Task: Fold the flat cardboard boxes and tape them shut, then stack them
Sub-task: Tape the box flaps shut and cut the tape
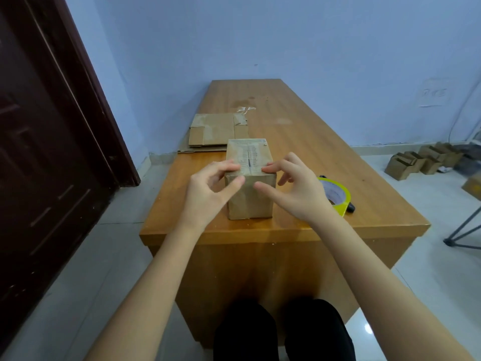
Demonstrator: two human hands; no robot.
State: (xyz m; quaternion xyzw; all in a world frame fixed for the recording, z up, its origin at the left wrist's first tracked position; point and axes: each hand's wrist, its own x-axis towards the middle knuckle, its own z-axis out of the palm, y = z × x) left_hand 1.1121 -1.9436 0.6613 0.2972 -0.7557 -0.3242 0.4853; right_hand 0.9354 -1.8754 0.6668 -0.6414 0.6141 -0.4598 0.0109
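A folded cardboard box (249, 157) stands near the front of the wooden table (312, 142), with clear tape along its top seam. My left hand (208, 191) touches the box's near top edge from the left, fingertips on top and thumb on the front face. My right hand (296, 188) mirrors it from the right, its fingertips on the top edge and its thumb against the front. Behind the box several flat cardboard boxes (213, 131) lie on the table's left side. A yellow tape roll (338, 196) sits just right of my right hand.
A dark door (46, 152) fills the left. Several folded boxes (421, 158) sit on the floor at the far right, near a metal stand leg (466, 230). A scrap of clear tape (246, 109) lies on the table beyond the flat boxes.
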